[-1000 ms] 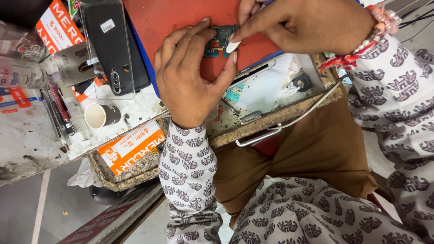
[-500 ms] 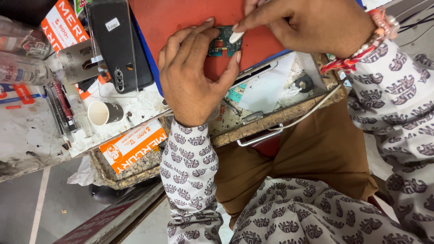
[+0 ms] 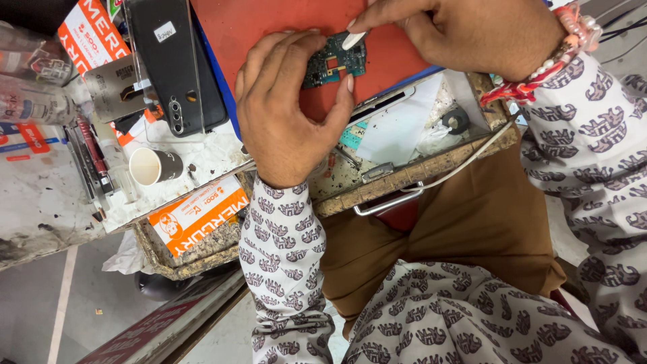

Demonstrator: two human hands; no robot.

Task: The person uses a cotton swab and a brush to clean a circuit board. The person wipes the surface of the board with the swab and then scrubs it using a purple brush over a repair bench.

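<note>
A small green circuit board (image 3: 335, 62) lies on a red mat (image 3: 259, 20) at the top of the view. My left hand (image 3: 286, 114) presses on the mat and grips the board between fingers and thumb. My right hand (image 3: 465, 34) reaches in from the right and holds a thin white tool (image 3: 354, 40) whose tip rests on the board's upper edge. Beaded and red thread bands circle my right wrist.
A black phone (image 3: 176, 64) in a clear case lies left of the mat. A small paper cup (image 3: 153, 166) lies on its side on the dirty white bench. An orange and white box (image 3: 199, 214) sits at the bench's edge. An open drawer (image 3: 431, 135) holds paper and a black ring.
The view has shifted slightly. My right hand has nudged the white tool along the board's top edge; my left hand keeps its hold on the board.
</note>
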